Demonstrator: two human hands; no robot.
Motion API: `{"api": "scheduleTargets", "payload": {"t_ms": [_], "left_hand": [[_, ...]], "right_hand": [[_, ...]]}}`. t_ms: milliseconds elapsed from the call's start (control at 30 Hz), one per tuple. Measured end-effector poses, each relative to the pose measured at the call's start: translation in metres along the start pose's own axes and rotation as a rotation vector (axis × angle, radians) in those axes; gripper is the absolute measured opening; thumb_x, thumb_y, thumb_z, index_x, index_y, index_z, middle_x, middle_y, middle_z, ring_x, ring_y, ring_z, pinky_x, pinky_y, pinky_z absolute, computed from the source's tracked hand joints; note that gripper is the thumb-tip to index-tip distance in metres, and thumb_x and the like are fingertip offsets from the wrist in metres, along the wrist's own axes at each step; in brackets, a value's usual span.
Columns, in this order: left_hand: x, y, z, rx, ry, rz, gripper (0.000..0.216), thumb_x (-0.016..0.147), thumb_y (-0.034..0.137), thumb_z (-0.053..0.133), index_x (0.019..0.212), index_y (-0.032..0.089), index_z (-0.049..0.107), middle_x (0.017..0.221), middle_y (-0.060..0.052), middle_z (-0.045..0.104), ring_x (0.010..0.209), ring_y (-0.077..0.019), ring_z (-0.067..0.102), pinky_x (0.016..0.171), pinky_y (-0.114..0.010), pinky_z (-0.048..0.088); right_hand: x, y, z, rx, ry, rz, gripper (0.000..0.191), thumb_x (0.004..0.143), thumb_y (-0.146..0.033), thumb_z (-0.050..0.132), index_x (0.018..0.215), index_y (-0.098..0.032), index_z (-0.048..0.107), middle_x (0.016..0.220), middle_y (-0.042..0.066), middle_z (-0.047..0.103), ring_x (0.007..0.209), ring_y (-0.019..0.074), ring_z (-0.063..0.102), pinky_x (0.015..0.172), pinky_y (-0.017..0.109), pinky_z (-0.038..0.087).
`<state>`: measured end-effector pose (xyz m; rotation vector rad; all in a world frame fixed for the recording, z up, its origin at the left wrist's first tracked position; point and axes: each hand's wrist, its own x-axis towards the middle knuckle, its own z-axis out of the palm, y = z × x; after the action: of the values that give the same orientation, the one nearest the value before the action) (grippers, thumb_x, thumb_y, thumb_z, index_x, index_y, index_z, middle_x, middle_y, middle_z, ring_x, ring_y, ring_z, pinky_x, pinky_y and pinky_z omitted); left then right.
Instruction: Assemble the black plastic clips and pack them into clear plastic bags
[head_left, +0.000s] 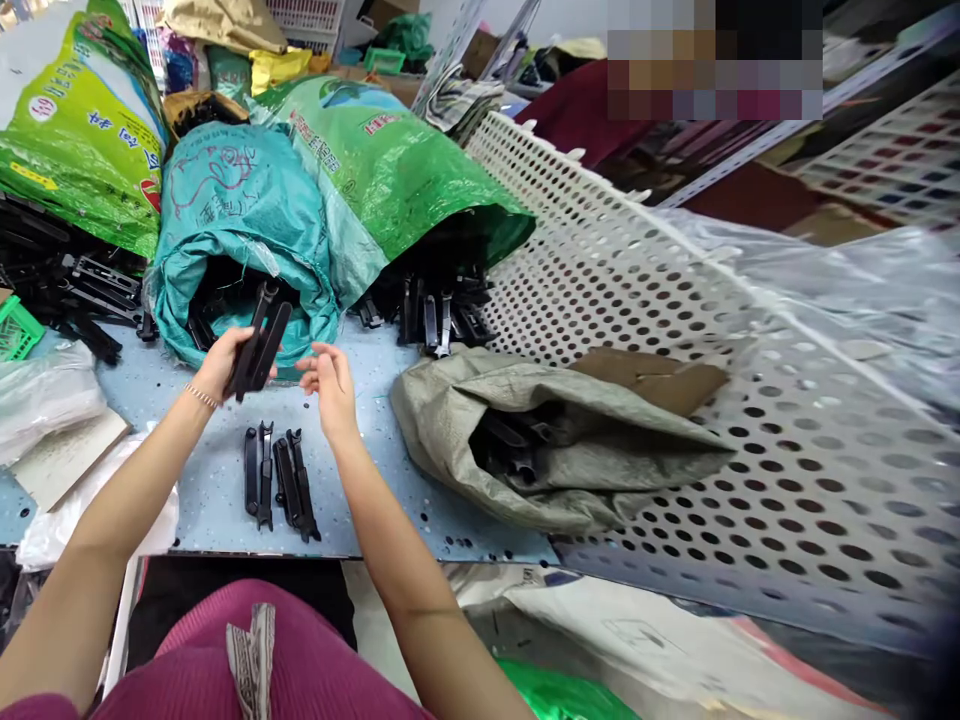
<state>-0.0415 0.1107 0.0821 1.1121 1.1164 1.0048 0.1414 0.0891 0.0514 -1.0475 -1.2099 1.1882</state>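
Note:
My left hand (226, 362) is closed around long, narrow black pieces (264, 345), raised in front of the mouth of a teal woven sack (244, 190). I cannot make out their exact kind; they are straight and hinge-like. Just to the right, my right hand (330, 388) is apart from them, fingers loosely bent and spread, with nothing visible in it. Below both hands, two pairs of similar black pieces (259, 478) lie side by side on the light blue tabletop (360, 500). More black pieces show inside the teal sack's opening.
A green sack (405, 160) spills black pieces at the back. On the left are a yellow-green sack (90, 130) and a dark heap (97, 285). A grey sack (450, 440) lies open at right, against a perforated white panel (637, 270).

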Motion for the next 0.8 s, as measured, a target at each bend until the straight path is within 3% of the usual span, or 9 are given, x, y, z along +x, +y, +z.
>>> {"api": "scheduleTargets", "payload": {"t_ms": [100,200,300,467,633,800], "left_hand": [[-0.07,-0.011,0.017,-0.461,-0.163,-0.13,0.055,0.087,0.062,0.059,0.115,0.015,0.067,0.091,-0.013,0.073,0.069,-0.0252,0.071,0.062,-0.037,0.057],[-0.126,-0.028,0.031,-0.579,-0.032,-0.201,0.054,0.085,0.059,0.069,0.121,0.019,0.062,0.087,-0.008,0.073,0.069,-0.022,0.07,0.062,-0.034,0.056],[-0.156,-0.039,0.035,-0.554,0.166,-0.151,0.054,0.081,0.053,0.078,0.121,0.022,0.056,0.081,0.0,0.068,0.06,-0.0142,0.063,0.054,-0.026,0.051],[-0.164,-0.037,0.031,-0.619,0.225,-0.184,0.049,0.076,0.047,0.083,0.105,0.018,0.056,0.086,0.0,0.064,0.056,-0.0084,0.058,0.046,-0.02,0.045],[-0.149,-0.033,0.025,-0.638,0.313,-0.162,0.049,0.072,0.045,0.083,0.103,0.016,0.059,0.082,0.0,0.065,0.055,-0.0084,0.058,0.048,-0.021,0.046],[-0.141,-0.044,0.019,-0.55,0.451,-0.159,0.053,0.074,0.053,0.08,0.105,0.015,0.062,0.077,-0.001,0.067,0.063,-0.0131,0.064,0.058,-0.024,0.05]], "right_hand": [[-0.004,-0.012,0.015,0.036,-0.133,0.025,0.051,0.091,-0.07,0.05,0.114,-0.025,0.059,0.084,0.0,0.063,0.059,0.0121,0.053,0.054,0.026,0.044],[-0.025,-0.016,0.033,-0.041,-0.239,0.044,0.047,0.089,-0.069,0.058,0.097,-0.023,0.064,0.076,-0.002,0.058,0.059,0.0127,0.051,0.051,0.025,0.043],[-0.043,-0.012,0.043,-0.096,-0.348,-0.004,0.049,0.093,-0.071,0.051,0.096,-0.023,0.063,0.078,0.0,0.061,0.062,0.0141,0.055,0.054,0.026,0.046],[-0.047,-0.001,0.046,-0.477,-0.403,-0.374,0.057,0.098,-0.073,0.038,0.083,-0.021,0.058,0.077,0.004,0.06,0.072,0.0183,0.057,0.069,0.032,0.044],[-0.062,0.0,0.045,-0.588,-0.513,-0.344,0.062,0.108,-0.06,0.018,0.077,-0.021,0.055,0.067,0.001,0.058,0.062,0.0151,0.054,0.063,0.028,0.038],[-0.103,0.006,0.038,-0.741,-0.634,-0.708,0.059,0.108,-0.054,0.024,0.075,-0.02,0.06,0.074,0.007,0.065,0.071,0.0184,0.06,0.067,0.031,0.038]]}}
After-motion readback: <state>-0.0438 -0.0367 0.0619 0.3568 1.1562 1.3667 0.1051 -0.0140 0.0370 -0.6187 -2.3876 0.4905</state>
